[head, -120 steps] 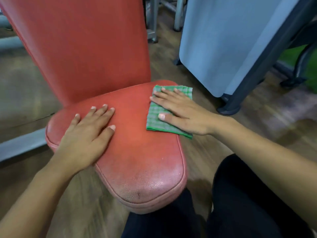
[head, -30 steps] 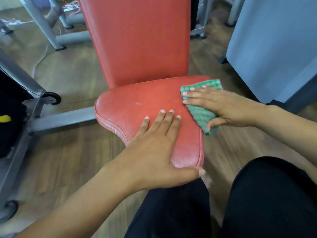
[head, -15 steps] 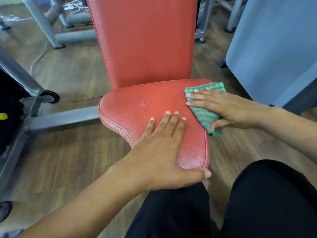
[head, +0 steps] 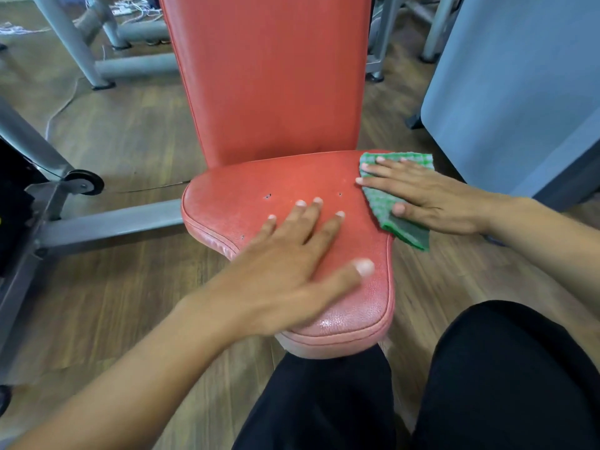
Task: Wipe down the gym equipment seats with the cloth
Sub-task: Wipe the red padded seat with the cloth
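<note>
Cloth in green check lies on the right edge of a red gym seat, one corner hanging over the side. It is pinned under a person's right hand, whose fingers are straight and spread flat on it. The left hand, blurred, rests open on the middle of the cushion, fingers extended, holding nothing. A red backrest rises behind; grey machine frames stand on the wood floor.
</note>
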`<state>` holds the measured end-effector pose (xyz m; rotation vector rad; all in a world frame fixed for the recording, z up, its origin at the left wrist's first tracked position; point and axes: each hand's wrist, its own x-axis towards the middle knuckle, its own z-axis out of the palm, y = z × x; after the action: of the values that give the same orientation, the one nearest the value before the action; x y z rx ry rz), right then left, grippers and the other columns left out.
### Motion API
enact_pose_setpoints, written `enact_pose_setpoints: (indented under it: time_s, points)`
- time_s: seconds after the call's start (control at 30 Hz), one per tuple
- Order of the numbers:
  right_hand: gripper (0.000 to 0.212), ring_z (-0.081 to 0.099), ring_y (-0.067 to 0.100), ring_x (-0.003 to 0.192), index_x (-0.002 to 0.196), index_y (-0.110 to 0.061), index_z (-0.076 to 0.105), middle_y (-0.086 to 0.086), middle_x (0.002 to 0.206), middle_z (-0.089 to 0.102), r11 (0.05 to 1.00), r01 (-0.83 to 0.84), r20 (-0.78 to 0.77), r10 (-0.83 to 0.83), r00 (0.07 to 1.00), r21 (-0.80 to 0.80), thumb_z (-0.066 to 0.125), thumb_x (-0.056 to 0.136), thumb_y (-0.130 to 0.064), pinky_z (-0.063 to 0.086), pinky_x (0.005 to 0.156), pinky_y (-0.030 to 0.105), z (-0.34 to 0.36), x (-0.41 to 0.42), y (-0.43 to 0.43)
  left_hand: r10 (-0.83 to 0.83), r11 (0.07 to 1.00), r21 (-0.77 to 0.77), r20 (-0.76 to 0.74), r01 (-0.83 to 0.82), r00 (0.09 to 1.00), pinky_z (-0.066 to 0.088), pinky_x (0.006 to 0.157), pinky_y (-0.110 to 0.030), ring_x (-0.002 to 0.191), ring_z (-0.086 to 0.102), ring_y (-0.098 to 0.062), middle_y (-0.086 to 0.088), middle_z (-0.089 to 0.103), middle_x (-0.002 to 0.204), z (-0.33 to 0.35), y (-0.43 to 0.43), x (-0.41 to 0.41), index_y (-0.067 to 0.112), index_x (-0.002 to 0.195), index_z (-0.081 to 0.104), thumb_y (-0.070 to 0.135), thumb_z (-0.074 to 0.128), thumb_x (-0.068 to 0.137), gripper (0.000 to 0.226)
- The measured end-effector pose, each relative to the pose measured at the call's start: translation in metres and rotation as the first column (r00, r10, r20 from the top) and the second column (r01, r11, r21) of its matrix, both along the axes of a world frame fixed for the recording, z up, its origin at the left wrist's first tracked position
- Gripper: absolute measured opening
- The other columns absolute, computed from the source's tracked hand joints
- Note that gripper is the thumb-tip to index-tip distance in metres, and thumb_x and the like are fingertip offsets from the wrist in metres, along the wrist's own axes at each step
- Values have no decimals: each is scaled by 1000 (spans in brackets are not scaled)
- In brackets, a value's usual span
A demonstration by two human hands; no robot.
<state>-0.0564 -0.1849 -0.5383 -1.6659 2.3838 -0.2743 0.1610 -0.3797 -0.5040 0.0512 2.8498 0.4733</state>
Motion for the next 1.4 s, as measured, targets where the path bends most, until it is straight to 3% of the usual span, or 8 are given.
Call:
enact_pose_setpoints:
  time_s: [0.17,0.47,0.67,0.83,0.9,1.0,1.1,1.4]
  points:
    - [78,-2,3,146,151,-34,17,-10,160,9,992,127,22,-127,992,-8,4,85,-73,-8,117,24,1,38,-30,175,974,-144,0,-173,985,-7,117,-39,146,-12,-11,6,-9,160,-10,-57,-26,32,152,1,60,9,94,64]
    - [72,-10,5,146,154,-22,0,-5,161,-7,992,26,18,-29,999,126,24,96,-58,-8,118,26,33,128,-76,192,969,-170,70,-178,979,-3,117,-42,146,-10,-12,8,-11,159,-23,-81,-30,33,151,-2,64,3,76,82]
    - [75,-7,9,147,154,-15,2,1,161,-5,966,189,31,-197,980,175,27,97,-58,-4,119,30,25,99,-102,159,980,-137,83,-147,984,-4,117,-39,145,-12,-8,10,-12,159,-24,-91,-31,34,151,-3,63,8,88,70]
    - [65,-2,6,146,154,-17,8,-2,161,2,937,331,251,-296,922,-112,27,100,-49,-3,119,27,24,78,-95,151,985,-98,92,-142,984,-4,117,-36,146,-9,-8,9,-7,159,-25,-95,-32,31,152,1,60,16,92,68]
    - [59,1,9,147,154,-17,15,0,161,9,862,459,187,-425,886,-215,27,102,-44,-2,119,29,23,59,-78,204,979,3,31,-205,978,5,118,-33,147,5,-11,4,9,160,-21,-95,-35,25,152,12,46,35,98,62]
    - [56,0,14,148,154,-16,15,3,161,8,790,605,91,-599,796,-94,22,103,-40,-2,119,33,13,34,-51,337,938,178,-261,-298,905,23,107,-19,137,36,-17,-4,39,150,-5,-75,-46,16,148,33,27,51,93,59]
    - [55,-3,15,148,154,-16,13,2,162,3,779,627,78,-624,778,-25,22,104,-36,-3,119,33,-3,30,-38,242,960,221,-344,-172,907,8,107,-11,143,22,-15,-7,26,156,4,-34,-63,10,149,27,25,45,99,55]
    - [56,-5,14,148,154,-15,11,1,162,1,784,619,83,-615,784,-37,24,103,-33,-4,118,32,-10,28,-38,15,1000,-21,-89,-17,996,-5,119,-34,147,-7,-15,0,-2,161,-28,-8,-89,20,153,6,48,20,99,62]
